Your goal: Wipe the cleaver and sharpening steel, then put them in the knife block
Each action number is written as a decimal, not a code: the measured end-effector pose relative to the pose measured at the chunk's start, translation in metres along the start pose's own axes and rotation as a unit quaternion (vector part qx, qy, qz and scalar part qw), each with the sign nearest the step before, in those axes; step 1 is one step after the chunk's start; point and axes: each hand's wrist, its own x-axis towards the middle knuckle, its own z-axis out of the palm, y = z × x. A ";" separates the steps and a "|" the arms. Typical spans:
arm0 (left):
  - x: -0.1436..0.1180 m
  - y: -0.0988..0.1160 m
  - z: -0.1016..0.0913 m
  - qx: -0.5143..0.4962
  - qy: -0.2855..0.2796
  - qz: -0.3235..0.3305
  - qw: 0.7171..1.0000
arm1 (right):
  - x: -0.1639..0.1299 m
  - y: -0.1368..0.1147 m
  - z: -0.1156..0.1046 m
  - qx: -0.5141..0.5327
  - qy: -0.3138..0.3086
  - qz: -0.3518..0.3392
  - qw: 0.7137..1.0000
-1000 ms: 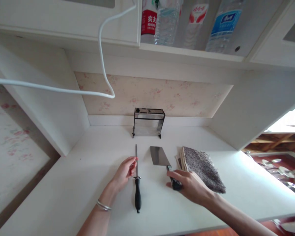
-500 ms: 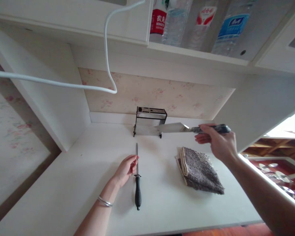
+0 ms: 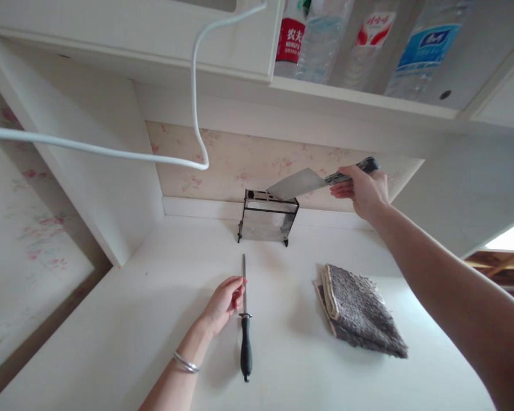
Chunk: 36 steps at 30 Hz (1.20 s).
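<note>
My right hand (image 3: 362, 189) grips the dark handle of a cleaver (image 3: 297, 184) and holds it in the air. The wide blade points left and its tip hangs just over the top of a metal knife rack (image 3: 268, 224) at the back of the white counter (image 3: 124, 308). My left hand (image 3: 225, 297) rests on the counter with curled fingertips touching the rod of a sharpening steel (image 3: 245, 319). The steel has a black handle and lies flat, pointing away from me.
A folded grey-brown towel (image 3: 360, 311) lies on the counter to the right. A white cable (image 3: 154, 154) hangs across the upper left. Several water bottles (image 3: 325, 40) stand on the shelf overhead. Cabinet walls close in the counter on both sides.
My right hand picked the cleaver up off the counter, lifted it and carried it back to the top of the knife rack. My left hand stayed by the sharpening steel.
</note>
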 end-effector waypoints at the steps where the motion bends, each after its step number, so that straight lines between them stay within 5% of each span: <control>1: 0.000 0.000 0.000 0.000 0.001 -0.003 1.000 | 0.003 0.001 0.001 -0.003 -0.002 0.002 1.000; 17: 0.004 0.001 -0.002 -0.012 -0.012 -0.009 1.000 | 0.054 0.000 0.002 -0.079 0.033 0.003 0.996; 27: 0.003 0.005 0.001 -0.007 -0.005 -0.012 1.000 | 0.070 0.004 0.025 -0.145 -0.006 0.011 0.989; 36: 0.005 0.004 0.001 0.013 -0.002 -0.009 1.000 | 0.071 0.042 0.059 -0.220 -0.048 0.048 0.973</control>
